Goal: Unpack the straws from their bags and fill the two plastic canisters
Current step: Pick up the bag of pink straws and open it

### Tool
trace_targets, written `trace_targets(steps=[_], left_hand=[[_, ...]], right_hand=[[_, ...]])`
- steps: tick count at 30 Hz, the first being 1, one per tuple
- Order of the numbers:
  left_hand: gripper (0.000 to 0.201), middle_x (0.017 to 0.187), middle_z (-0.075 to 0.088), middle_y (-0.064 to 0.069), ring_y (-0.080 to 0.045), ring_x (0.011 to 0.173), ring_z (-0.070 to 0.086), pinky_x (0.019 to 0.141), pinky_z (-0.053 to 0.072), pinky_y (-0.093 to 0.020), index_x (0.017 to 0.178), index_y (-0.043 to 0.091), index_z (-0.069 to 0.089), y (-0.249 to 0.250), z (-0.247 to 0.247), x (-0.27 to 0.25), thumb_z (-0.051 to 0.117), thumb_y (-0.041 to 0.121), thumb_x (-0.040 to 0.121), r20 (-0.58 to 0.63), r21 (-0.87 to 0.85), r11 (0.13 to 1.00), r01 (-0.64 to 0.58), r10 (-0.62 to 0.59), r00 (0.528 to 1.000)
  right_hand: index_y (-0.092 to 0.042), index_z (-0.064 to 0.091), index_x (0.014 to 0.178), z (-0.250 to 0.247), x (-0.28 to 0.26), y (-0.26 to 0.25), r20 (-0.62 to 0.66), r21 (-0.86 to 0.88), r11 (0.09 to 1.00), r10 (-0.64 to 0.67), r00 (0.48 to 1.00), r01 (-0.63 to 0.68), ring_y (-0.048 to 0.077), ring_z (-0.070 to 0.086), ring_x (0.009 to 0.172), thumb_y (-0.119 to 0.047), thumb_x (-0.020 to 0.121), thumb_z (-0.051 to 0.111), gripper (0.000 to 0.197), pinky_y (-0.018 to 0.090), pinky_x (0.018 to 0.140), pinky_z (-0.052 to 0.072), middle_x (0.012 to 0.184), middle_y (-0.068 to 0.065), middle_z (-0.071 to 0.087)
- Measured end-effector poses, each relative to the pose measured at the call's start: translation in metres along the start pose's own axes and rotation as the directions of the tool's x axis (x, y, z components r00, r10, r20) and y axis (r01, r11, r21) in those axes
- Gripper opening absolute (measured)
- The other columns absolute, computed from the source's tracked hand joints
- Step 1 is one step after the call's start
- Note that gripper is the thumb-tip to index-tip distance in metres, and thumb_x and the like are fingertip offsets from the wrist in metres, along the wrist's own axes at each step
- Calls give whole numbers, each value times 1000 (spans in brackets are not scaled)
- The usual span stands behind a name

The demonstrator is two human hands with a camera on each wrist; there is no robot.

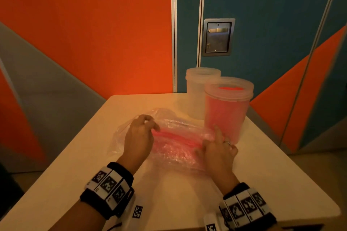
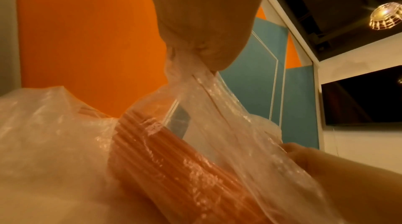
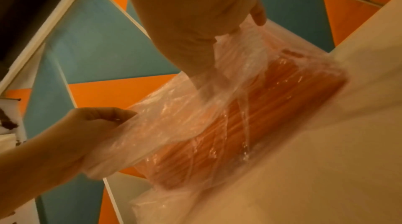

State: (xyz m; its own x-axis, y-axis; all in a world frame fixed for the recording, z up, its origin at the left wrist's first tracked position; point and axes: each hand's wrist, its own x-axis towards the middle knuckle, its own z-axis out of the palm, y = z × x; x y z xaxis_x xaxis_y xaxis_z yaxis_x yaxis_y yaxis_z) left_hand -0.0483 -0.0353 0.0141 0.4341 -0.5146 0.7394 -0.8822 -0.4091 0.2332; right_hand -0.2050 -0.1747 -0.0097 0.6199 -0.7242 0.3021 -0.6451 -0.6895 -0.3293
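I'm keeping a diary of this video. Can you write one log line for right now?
left hand: pinches straw bag | right hand: pinches bag | near canister: holds pink straws | far canister: looks empty

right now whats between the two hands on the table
The clear plastic bag with the bundle of pink straws inside; left hand and right hand each pinch its film. Head view shows it.

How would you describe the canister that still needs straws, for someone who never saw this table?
On the white table, at the far edge near the blue wall, two translucent round plastic canisters stand. The nearer canister holds pink straws. The empty canister stands behind it, to the left, showing no pink.
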Motion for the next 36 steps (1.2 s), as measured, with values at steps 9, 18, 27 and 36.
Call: trace_targets(steps=[9,18,27,36], left_hand=[[75,126,31,-8,-32,93,56,69,44,-38,140,35,9,19,3,-7,56,18,84,305,248,873,419,-481,822],[66,121,38,1,-27,107,50,78,54,-35,110,44,52,-6,-12,-10,66,-7,70,452,-339,775,534,-364,815],[72,130,44,-5,-25,112,50,82,48,-30,141,48,24,5,-16,-23,57,18,85,531,236,917,322,-399,747],[34,74,59,-9,-18,70,53,48,54,-24,84,10,62,5,-16,-8,43,-19,81,714,-532,-27,846,-552,431]], right_hand=[[-41,33,138,-21,5,9,270,197,977,33,962,-88,38,22,135,-38,78,69,70,52,108,30,153,3,-7],[-7,63,70,-19,6,16,-257,340,934,-23,966,113,38,39,121,11,73,57,19,32,95,34,131,19,37],[-30,42,129,-26,-4,14,53,33,982,183,982,-184,31,47,108,-27,79,65,55,41,88,45,116,7,36],[-26,68,92,-18,14,32,150,704,591,419,896,-394,34,62,87,3,78,47,39,37,73,54,99,13,67]])
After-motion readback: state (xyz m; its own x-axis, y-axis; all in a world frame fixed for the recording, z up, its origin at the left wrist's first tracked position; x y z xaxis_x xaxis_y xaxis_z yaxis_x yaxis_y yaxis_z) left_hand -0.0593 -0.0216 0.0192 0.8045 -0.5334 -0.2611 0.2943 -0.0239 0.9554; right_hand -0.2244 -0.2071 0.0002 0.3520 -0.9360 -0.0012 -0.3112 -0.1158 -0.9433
